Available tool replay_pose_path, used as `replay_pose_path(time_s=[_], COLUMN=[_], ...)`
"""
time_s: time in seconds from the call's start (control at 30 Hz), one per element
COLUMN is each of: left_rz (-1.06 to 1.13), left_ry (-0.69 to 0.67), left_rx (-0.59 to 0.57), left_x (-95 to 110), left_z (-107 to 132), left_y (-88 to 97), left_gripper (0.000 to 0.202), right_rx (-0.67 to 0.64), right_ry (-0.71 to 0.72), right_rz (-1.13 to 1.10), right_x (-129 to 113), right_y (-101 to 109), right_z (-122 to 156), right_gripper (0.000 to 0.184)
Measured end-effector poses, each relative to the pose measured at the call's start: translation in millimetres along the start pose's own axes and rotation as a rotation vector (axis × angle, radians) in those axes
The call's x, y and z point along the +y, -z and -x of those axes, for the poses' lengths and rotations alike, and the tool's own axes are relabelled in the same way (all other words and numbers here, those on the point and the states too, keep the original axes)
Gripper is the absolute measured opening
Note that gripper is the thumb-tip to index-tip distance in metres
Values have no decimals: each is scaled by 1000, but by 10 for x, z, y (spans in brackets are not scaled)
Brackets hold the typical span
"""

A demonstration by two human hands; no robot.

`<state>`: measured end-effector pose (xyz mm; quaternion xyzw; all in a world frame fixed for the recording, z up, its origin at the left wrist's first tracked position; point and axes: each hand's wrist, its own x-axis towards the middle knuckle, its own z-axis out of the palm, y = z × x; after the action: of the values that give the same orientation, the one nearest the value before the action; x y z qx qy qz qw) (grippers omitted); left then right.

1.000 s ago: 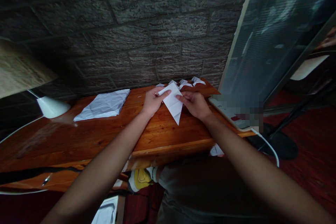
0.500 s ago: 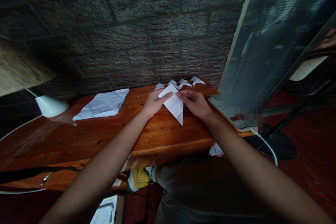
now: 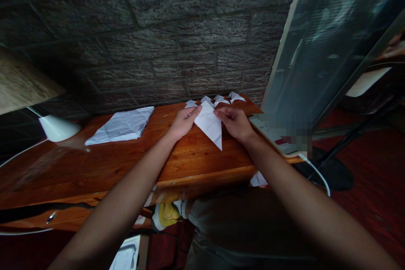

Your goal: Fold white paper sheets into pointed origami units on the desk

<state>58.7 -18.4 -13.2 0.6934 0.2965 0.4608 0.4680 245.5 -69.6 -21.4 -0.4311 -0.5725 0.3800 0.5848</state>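
Observation:
A folded sheet of white paper (image 3: 209, 125) is held up between my two hands above the wooden table, its long point hanging down. My left hand (image 3: 186, 121) pinches its left edge near the top, thumb on the front face. My right hand (image 3: 234, 121) grips the right edge between thumb and fingers. Just behind the paper, several small folded white paper pieces (image 3: 236, 97) stand in a row along the wall. A stack of creased white paper (image 3: 122, 125) lies to the left of my left hand.
A lamp with a white base (image 3: 58, 128) stands at the left of the wooden table (image 3: 196, 164). At the right edge lies a flat device (image 3: 275, 137), partly pixelated, with a white cable (image 3: 318, 171). The brick wall (image 3: 158, 42) rises behind.
My left thumb has moved from the middle of the paper back to its left edge. The paper remains in both hands, and the view has shifted slightly.

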Motion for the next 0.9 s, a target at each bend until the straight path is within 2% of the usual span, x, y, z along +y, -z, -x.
replay_pose_path(time_s=[0.1, 0.17, 0.33, 0.5, 0.77, 0.9], left_rz=[-56, -41, 48, 111, 43, -5], left_ry=[-26, -25, -45, -11, -65, -83], left_rx=[-1, 15, 93, 35, 4, -17], left_x=[45, 49, -1, 15, 20, -12], left_z=[13, 11, -18, -8, 14, 3], left_y=[26, 40, 47, -8, -21, 3], left_gripper=[40, 39, 35, 51, 41, 44], right_rx=[129, 160, 50, 29, -6, -36], right_ry=[29, 11, -60, -30, -31, -38], right_rz=[24, 41, 56, 69, 25, 37], right_x=[33, 47, 38, 28, 6, -16], right_y=[52, 72, 40, 7, -6, -18], right_z=[-27, -34, -2, 15, 32, 49], right_gripper=[41, 41, 35, 29, 29, 28])
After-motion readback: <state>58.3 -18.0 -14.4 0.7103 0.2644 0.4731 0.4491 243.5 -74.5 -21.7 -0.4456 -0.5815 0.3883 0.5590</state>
